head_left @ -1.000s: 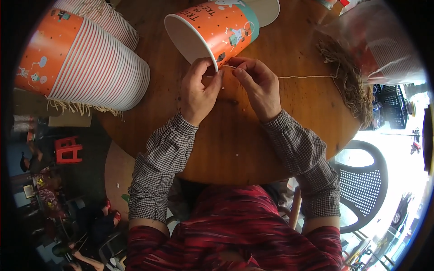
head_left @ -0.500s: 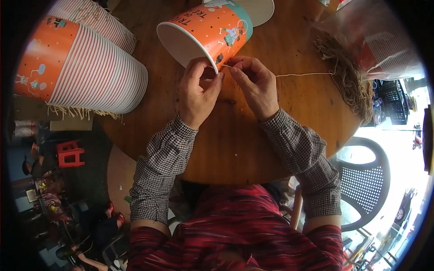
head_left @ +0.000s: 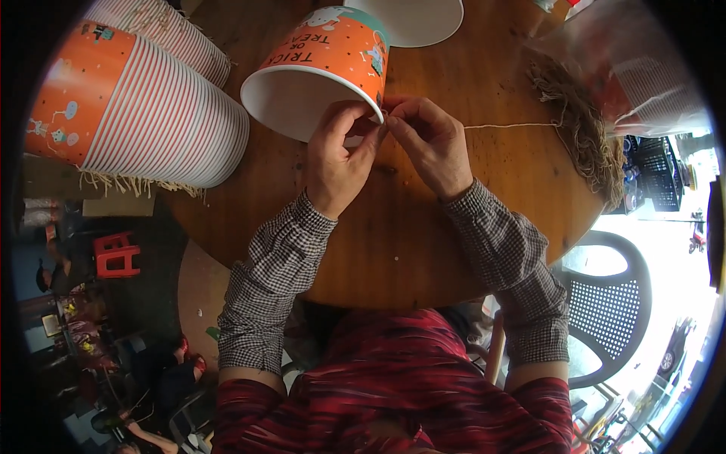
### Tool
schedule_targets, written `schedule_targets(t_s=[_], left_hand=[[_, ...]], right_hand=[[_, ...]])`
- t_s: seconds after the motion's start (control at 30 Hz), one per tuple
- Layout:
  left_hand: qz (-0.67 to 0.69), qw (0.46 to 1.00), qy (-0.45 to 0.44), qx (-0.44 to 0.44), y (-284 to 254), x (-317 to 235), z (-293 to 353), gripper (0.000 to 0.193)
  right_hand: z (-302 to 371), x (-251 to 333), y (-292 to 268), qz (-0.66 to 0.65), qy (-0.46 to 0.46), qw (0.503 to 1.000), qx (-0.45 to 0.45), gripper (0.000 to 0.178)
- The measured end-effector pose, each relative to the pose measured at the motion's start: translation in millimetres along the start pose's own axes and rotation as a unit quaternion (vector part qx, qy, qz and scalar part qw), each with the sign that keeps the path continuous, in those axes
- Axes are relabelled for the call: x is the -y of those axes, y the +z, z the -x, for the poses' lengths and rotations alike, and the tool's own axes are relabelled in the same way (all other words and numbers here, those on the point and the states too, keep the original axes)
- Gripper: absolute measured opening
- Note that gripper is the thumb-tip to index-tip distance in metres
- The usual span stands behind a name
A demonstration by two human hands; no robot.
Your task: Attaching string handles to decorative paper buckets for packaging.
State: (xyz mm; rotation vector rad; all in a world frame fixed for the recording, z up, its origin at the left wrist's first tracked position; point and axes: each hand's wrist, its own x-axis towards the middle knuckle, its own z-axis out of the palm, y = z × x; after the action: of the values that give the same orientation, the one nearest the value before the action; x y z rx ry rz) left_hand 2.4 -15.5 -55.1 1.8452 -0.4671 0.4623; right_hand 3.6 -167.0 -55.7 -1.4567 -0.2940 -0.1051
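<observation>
An orange paper bucket [head_left: 333, 57] with a white rim and a teal band lies tilted on the wooden table, its mouth facing toward me. My left hand [head_left: 338, 151] pinches the rim at its right side, thumb outside my view of the inner wall and fingers inside the mouth. Close beside it, my right hand [head_left: 431, 140] pinches the end of a thin beige string [head_left: 507, 125] against the bucket's side, by the rim. From there the string runs right to a bundle of brown cords [head_left: 578, 125]. The fingertips hide where string and bucket meet.
Tall stacks of nested buckets [head_left: 170, 113] stand at the left, with cord fringe beneath. Another white bucket [head_left: 412, 19] lies behind the held one. A clear plastic bag [head_left: 628, 68] with stacked buckets sits at the far right. A grey chair [head_left: 605, 303] and a red stool [head_left: 116, 255] stand beyond the table [head_left: 393, 227].
The bucket has turned and shifted left, so its mouth faces me more and its printed side has rolled round. Both hands moved slightly right, still pinching at the rim.
</observation>
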Motion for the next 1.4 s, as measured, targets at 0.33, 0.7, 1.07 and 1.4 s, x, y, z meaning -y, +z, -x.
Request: schedule_targets(t_s=[0.33, 0.7, 1.07, 1.4], left_hand=[[-0.021, 1.0, 0.016, -0.007, -7.1, -2.9, 0.0, 0.023], [0.024, 1.0, -0.009, -0.012, -7.0, -1.1, 1.4, 0.021], [0.066, 0.993, -0.089, -0.034, -3.5, 6.0, -0.4, 0.013], [-0.088, 0.975, 0.199, -0.055, -5.2, -10.1, 1.0, 0.014]], right_hand=[[1.0, 0.5, -2.5, 0.103, -0.055, 0.993, 0.012, 0.012], [1.4, 5.5, -0.8, 0.107, -0.02, 0.994, 0.007, 0.013], [0.7, -0.2, 2.4, 0.102, -0.04, 0.994, 0.023, 0.017], [2.6, 0.7, 7.6, 0.091, -0.009, 0.995, 0.028, 0.028]])
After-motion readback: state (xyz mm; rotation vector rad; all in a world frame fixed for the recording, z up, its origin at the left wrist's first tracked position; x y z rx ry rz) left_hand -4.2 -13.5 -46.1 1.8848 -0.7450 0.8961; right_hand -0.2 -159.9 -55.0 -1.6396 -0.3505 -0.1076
